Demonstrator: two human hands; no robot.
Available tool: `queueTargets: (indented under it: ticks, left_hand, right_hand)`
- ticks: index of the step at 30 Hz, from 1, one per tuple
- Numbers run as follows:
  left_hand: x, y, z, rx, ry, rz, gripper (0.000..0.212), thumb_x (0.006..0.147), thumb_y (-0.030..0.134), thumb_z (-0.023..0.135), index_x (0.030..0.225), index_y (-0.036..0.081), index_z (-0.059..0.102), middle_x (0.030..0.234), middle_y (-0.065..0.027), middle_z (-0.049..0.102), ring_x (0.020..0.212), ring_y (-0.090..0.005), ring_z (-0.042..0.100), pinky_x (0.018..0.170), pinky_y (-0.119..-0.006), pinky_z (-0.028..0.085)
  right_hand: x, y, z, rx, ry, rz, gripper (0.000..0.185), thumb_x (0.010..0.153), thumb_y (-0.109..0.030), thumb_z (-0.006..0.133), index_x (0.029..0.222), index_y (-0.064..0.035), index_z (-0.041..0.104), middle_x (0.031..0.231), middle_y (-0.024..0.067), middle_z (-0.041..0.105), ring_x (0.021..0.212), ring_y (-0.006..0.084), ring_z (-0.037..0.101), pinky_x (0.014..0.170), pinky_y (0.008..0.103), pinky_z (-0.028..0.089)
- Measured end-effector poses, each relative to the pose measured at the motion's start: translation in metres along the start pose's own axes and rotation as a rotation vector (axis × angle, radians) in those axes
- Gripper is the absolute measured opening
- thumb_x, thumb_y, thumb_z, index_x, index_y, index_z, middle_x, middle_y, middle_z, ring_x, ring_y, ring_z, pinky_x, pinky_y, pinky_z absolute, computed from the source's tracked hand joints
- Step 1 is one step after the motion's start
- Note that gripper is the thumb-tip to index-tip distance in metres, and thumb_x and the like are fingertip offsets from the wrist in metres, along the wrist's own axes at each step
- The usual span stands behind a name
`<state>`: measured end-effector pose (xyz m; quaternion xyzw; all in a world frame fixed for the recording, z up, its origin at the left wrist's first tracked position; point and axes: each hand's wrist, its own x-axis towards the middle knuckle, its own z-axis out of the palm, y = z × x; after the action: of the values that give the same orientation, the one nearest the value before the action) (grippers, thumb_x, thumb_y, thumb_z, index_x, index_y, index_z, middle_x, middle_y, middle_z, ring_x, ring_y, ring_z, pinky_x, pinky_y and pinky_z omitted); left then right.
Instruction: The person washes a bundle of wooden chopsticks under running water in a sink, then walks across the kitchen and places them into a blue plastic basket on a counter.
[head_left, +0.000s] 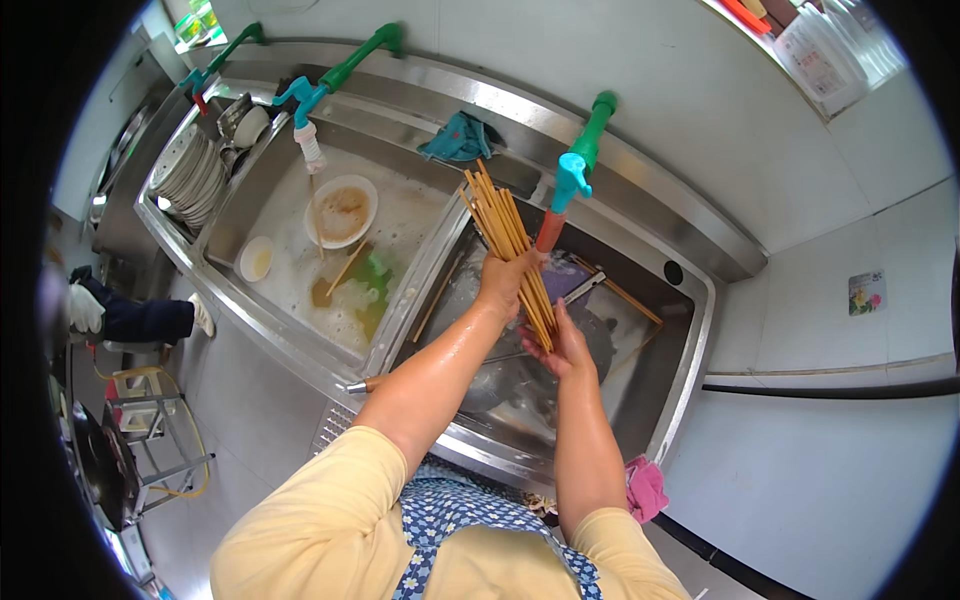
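A thick bundle of wooden chopsticks (499, 217) slants over the right sink basin (686, 390). My left hand (506, 283) grips the bundle around its middle, next to the red outlet of a blue-and-green tap (573, 176). Lower down, my right hand (561, 346) cups the near ends, thumb on one side and fingers behind. Both forearms look wet. Beneath my hands, water covers rounded grey metal cookware (487, 382), partly hidden by my arms. A purple item (559, 281) and loose chopsticks (622, 292) lie beyond my right hand.
Foamy water fills the left basin, with an oval white dish (361, 196), a small bowl (256, 259) and loose chopsticks (346, 266). Stacked plates (187, 176) stand farther left. A teal cloth (459, 137) lies on the back ledge. Another person's leg (150, 319) shows at left, near a metal-framed stool (154, 431).
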<state>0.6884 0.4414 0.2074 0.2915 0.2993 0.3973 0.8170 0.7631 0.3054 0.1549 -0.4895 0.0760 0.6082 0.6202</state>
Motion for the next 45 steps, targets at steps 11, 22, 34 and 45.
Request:
queueTargets:
  ticks: [11,22,34,45]
  left_hand:
    - [0.004,0.125,-0.025,0.220,0.045,0.254,0.017,0.080,0.002,0.065,0.087,0.006,0.050,0.072,-0.0049,0.055,0.060,-0.0146,0.055,0.056,-0.027,0.045]
    - [-0.035,0.127,-0.040,0.195,0.109,0.229,0.018,0.081,0.001,0.064,0.089,0.006,0.049,0.070,-0.0049,0.052,0.060,-0.0145,0.053,0.057,-0.027,0.045]
    - [-0.026,0.079,-0.038,0.261,0.098,-0.016,0.009,0.081,0.003,0.063,0.087,0.003,0.056,0.075,-0.0049,0.057,0.062,-0.0126,0.055,0.057,-0.026,0.045]
    - [0.000,0.031,-0.016,0.226,-0.056,-0.042,0.017,0.080,0.010,0.071,0.085,0.005,0.055,0.072,-0.0023,0.057,0.062,-0.0119,0.054,0.057,-0.026,0.044]
  right_hand:
    - [0.035,0.051,0.028,-0.703,-0.035,-0.361,0.026,0.093,-0.019,0.050,0.110,0.0000,0.056,0.094,0.0084,0.062,0.081,0.0149,0.059,0.069,0.0295,0.048]
    - [0.146,0.107,0.108,-0.731,0.045,-0.169,0.037,0.078,-0.011,0.068,0.109,0.0018,0.052,0.090,0.0156,0.060,0.072,0.0228,0.060,0.060,0.0369,0.051]
    - [-0.042,0.004,-0.008,-0.423,-0.018,-0.302,0.019,0.093,-0.019,0.056,0.108,-0.0085,0.055,0.077,-0.0013,0.054,0.062,0.0071,0.047,0.055,0.0204,0.038]
    - [-0.041,-0.004,0.005,-0.414,-0.110,-0.259,0.017,0.093,-0.020,0.056,0.103,-0.0066,0.056,0.074,0.0003,0.054,0.059,0.0086,0.048,0.052,0.0207,0.036]
